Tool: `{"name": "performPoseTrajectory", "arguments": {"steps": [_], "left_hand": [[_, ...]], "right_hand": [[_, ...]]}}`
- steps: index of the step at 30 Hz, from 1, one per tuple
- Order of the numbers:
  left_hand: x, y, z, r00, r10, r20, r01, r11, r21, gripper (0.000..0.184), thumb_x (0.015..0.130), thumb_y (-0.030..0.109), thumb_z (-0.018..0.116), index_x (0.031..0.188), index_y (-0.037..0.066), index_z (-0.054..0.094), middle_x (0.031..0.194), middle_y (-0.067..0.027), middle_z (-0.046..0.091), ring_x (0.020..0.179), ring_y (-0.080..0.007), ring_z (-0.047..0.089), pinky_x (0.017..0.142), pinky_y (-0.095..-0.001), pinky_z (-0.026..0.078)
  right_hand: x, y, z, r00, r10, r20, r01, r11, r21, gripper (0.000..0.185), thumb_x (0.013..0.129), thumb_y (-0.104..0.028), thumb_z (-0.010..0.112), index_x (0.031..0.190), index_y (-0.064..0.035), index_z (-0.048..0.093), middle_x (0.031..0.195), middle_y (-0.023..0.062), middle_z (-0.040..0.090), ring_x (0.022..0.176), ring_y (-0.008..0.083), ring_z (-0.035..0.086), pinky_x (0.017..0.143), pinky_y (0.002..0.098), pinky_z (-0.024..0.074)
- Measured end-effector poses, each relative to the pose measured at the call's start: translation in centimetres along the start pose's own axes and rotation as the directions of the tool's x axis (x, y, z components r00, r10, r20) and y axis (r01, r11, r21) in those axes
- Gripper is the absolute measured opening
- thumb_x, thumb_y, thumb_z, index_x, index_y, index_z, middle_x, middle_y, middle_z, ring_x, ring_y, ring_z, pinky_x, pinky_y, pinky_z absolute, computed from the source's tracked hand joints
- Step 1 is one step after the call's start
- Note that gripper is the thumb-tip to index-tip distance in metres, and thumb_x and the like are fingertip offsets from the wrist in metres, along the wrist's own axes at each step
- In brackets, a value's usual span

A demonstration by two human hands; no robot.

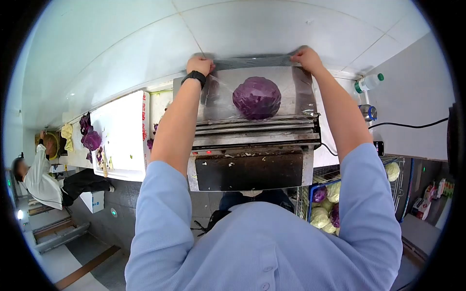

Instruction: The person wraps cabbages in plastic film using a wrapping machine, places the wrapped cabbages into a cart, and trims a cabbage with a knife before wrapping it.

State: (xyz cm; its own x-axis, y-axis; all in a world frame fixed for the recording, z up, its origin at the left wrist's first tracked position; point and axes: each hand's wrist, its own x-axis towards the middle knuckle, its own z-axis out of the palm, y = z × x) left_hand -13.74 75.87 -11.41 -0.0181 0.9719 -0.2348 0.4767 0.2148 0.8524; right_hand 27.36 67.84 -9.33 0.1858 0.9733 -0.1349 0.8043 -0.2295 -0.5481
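A red cabbage [256, 98] sits on the flat metal top of a wrapping machine [252, 138], under or on a sheet of clear plastic film [221, 99]. Beyond the cabbage, the film's far edge is stretched between my two hands. My left hand [200, 65], below a black wristband, is closed on the film's left corner. At the right corner, my right hand [307, 58] pinches the film too. Both hands are near the wall, apart from the cabbage. Whether the film touches the cabbage's top is hard to tell.
To the left lies a white board [119, 131] with red cabbage leaves [91, 139] beside it. A bottle [369, 83], a jar [367, 112] and a black cable [407, 124] are at right. Below them, a wire rack [310, 203] holds several cabbages. Another person [46, 177] works far left.
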Motion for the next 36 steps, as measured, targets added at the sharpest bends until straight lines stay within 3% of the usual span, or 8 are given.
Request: {"name": "performPoseTrajectory", "arguments": {"steps": [7,11,16,18,23,30,33,36], "left_hand": [[-3.4,1.4,-1.8,0.964,0.211,-0.159,-0.07,0.784,0.617,0.019,0.082,0.01,0.07,0.1,0.004,0.075,0.097,-0.0155,0.075,0.088,-0.0291,0.073,0.081,-0.0379,0.057],[-6.7,4.5,-3.7,0.869,0.49,-0.064,-0.412,0.79,0.454,0.019,0.089,0.011,0.064,0.104,0.004,0.072,0.104,-0.019,0.072,0.093,-0.0347,0.071,0.083,-0.0411,0.056],[-18.4,10.5,2.1,0.679,0.713,0.174,-0.733,0.666,0.135,0.025,0.098,0.018,0.054,0.114,0.003,0.067,0.11,-0.0201,0.069,0.101,-0.0411,0.065,0.087,-0.0449,0.052],[-18.6,8.4,4.3,0.724,0.672,0.156,-0.685,0.727,0.046,0.028,0.1,0.02,0.051,0.115,0.002,0.066,0.11,-0.0214,0.069,0.101,-0.0431,0.064,0.087,-0.045,0.051],[-18.9,5.7,6.0,0.839,0.532,0.112,-0.513,0.843,-0.164,0.036,0.102,0.024,0.046,0.119,-0.001,0.066,0.116,-0.0233,0.069,0.105,-0.0407,0.066,0.092,-0.0413,0.05],[-16.9,3.3,6.7,0.924,0.378,0.061,-0.358,0.908,-0.216,0.04,0.102,0.028,0.047,0.119,-0.002,0.067,0.112,-0.0229,0.071,0.104,-0.0365,0.067,0.094,-0.0396,0.049],[-14.2,0.8,6.6,0.952,0.239,0.191,-0.195,0.955,-0.223,0.041,0.101,0.029,0.047,0.119,-0.002,0.068,0.11,-0.0236,0.071,0.103,-0.0367,0.067,0.094,-0.04,0.048],[-17.0,5.8,2.8,0.963,0.156,0.218,-0.22,0.925,0.309,0.043,0.1,0.032,0.05,0.118,-0.003,0.067,0.111,-0.0257,0.07,0.104,-0.0359,0.065,0.095,-0.0386,0.047]], "right_hand": [[1.1,4.4,1.2,0.997,0.069,0.022,-0.062,0.974,-0.219,0.028,0.087,-0.028,0.067,0.106,-0.0097,0.075,0.112,0.0175,0.072,0.107,0.0377,0.067,0.091,0.0482,0.0542],[-3.7,0.6,-3.6,0.984,0.056,-0.17,-0.114,0.927,-0.357,0.028,0.091,-0.029,0.065,0.109,-0.0091,0.074,0.112,0.0172,0.071,0.107,0.0399,0.066,0.09,0.0475,0.0543],[-14.9,-13.4,-2.7,0.873,-0.353,-0.336,0.46,0.823,0.333,0.025,0.098,-0.025,0.062,0.114,-0.0084,0.071,0.116,0.0137,0.069,0.107,0.0348,0.066,0.093,0.0419,0.052],[-15.3,-14.6,1.8,0.663,-0.619,-0.421,0.714,0.691,0.109,0.03,0.098,-0.031,0.061,0.118,-0.0096,0.07,0.121,0.0125,0.069,0.109,0.0348,0.066,0.097,0.042,0.0512],[-16.3,-13.8,5.5,0.958,-0.237,-0.16,0.285,0.73,0.621,0.043,0.103,-0.038,0.054,0.123,-0.0013,0.067,0.117,0.016,0.072,0.109,0.0337,0.066,0.098,0.0359,0.0481],[-14.4,-8.9,9.1,0.982,0.062,0.178,-0.189,0.324,0.927,0.068,0.103,-0.055,0.049,0.127,0.0066,0.064,0.119,0.0157,0.07,0.108,0.0229,0.063,0.099,0.0342,0.0462],[-14.0,-8.1,8.9,0.976,0.142,0.167,-0.217,0.52,0.826,0.067,0.104,-0.056,0.047,0.129,0.0046,0.064,0.12,0.015,0.07,0.11,0.023,0.063,0.1,0.0356,0.0459],[-17.2,-10.7,2.8,0.982,0.068,-0.176,-0.023,0.969,0.247,0.065,0.104,-0.055,0.045,0.127,0.0026,0.065,0.121,0.0142,0.069,0.114,0.0232,0.062,0.101,0.0355,0.0457]]}}
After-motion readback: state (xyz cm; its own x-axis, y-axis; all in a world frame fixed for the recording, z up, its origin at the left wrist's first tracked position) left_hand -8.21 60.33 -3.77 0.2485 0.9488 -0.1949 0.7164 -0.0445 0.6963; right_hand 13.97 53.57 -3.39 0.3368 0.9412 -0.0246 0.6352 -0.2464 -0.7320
